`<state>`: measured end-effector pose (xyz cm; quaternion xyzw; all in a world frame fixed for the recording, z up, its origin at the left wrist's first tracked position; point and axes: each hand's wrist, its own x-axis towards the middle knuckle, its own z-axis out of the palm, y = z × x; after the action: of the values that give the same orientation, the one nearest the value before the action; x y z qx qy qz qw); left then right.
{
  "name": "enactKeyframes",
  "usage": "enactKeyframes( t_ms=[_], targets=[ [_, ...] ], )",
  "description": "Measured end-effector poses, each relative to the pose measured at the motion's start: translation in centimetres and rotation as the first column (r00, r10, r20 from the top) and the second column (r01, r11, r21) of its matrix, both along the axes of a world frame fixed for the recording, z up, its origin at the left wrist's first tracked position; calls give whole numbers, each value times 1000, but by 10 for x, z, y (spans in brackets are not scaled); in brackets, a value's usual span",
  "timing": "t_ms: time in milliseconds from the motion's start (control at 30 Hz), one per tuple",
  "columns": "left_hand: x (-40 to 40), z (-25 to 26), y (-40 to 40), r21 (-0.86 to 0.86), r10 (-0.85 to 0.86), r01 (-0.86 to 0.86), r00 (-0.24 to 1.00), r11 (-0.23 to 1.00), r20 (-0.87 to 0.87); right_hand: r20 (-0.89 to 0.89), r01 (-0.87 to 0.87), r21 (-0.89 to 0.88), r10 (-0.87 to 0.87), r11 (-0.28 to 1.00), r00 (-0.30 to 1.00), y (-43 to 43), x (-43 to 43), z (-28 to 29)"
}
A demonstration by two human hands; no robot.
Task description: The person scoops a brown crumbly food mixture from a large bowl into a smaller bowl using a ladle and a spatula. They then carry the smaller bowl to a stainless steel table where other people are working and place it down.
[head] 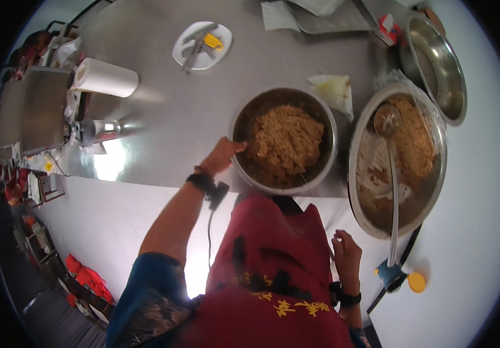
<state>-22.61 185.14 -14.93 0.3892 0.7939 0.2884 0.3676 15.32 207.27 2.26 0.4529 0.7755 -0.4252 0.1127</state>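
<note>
My left hand (223, 155) grips the left rim of a round steel bowl (331, 150) near the table's front edge, the thumb over the rim. Inside lies a large lump of brownish minced filling (289, 137). Below the table edge, my right hand (346, 254) hangs beside the red apron (271, 243) with its fingers curled; whether it holds anything cannot be told. To the right, a larger steel basin (354, 191) holds more filling (415, 139), partly under plastic wrap (432, 108). A long-handled steel ladle (392, 174) rests in it, its handle reaching over the near rim.
Behind the bowl lies a stained white wrapper (333, 92). A white plate (221, 56) with metal tools, a paper towel roll (108, 78) and a bottle (99, 132) stand further left. An empty steel basin (435, 69) and a metal tray (334, 21) are at the back right.
</note>
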Motion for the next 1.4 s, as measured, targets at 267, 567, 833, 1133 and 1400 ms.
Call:
enactKeyframes(
  t_ms=[267,567,833,1133,1400],
  targets=[
    [89,24,8,-203,612,-816,217,541,761,-98,90,-443,-148,892,984,19,-20,-29],
    [171,78,-36,-320,651,-937,-156,141,743,-137,-6,-658,-112,753,984,28,-38,-62],
    [230,97,-143,-329,685,-943,-279,-61,674,-278,-182,-830,-108,528,954,-40,-147,-113],
    [323,88,-336,108,941,-990,121,91,317,-240,-422,-665,359,616,902,-242,-224,-101],
    [369,117,-509,-74,735,-896,-404,-437,544,-207,-558,-635,578,534,789,-471,-255,-59]
  ],
)
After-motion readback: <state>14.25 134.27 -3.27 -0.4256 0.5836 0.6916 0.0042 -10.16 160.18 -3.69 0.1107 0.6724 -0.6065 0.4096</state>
